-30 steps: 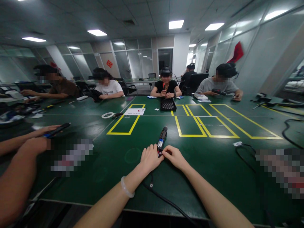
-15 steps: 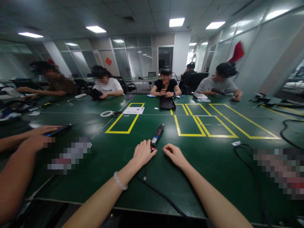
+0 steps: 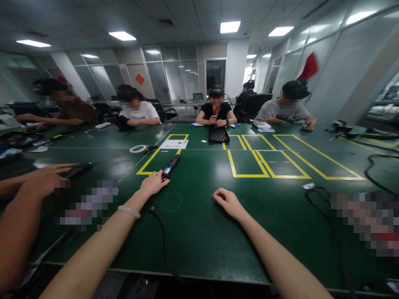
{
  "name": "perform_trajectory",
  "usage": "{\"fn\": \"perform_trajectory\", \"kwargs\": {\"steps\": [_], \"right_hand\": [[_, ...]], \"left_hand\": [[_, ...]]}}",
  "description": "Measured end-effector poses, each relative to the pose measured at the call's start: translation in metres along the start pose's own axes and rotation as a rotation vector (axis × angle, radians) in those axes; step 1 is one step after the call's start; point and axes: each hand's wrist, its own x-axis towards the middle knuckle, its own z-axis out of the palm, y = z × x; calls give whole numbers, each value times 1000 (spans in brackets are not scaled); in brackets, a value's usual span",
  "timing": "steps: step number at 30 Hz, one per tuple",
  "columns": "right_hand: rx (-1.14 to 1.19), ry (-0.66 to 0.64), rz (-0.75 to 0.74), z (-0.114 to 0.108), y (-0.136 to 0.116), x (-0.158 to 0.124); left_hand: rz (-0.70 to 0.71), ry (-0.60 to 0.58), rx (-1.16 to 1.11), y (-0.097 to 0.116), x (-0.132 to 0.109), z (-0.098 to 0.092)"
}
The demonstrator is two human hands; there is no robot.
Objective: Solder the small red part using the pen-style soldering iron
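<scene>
My left hand (image 3: 151,184), with a pale bangle (image 3: 129,211) on the wrist, is closed round the rear end of an electric screwdriver (image 3: 170,167). The tool is slim and black with a blue label and some red near my fingers. It lies slanted low over the table, its tip pointing away and to the right, across the corner of a yellow taped frame. A black cord (image 3: 164,236) runs from near my left hand to the table's front edge. My right hand (image 3: 229,202) rests on the table, fingers loosely curled in; nothing shows in it.
Yellow tape outlines (image 3: 251,176) mark the green table (image 3: 193,232). Beyond them stand a black tray (image 3: 218,136), a white sheet (image 3: 173,144) and a white cable coil (image 3: 137,148). Another person's hands (image 3: 46,176) are at left. Several people sit opposite. A cable (image 3: 321,207) lies at right.
My left hand has moved left and slightly away from me with the electric screwdriver, and the cord has shifted left with it. My right hand stays in place.
</scene>
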Motion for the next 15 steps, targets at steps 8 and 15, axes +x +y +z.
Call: {"fn": "perform_trajectory", "kwargs": {"steps": [8, 15], "right_hand": [[5, -10, 6, 2, 2, 0], [-29, -18, -20, 1, 4, 0]], "left_hand": [[-3, 168, 130, -19, 9, -2], [10, 307, 181, 2, -13, 1]]}}
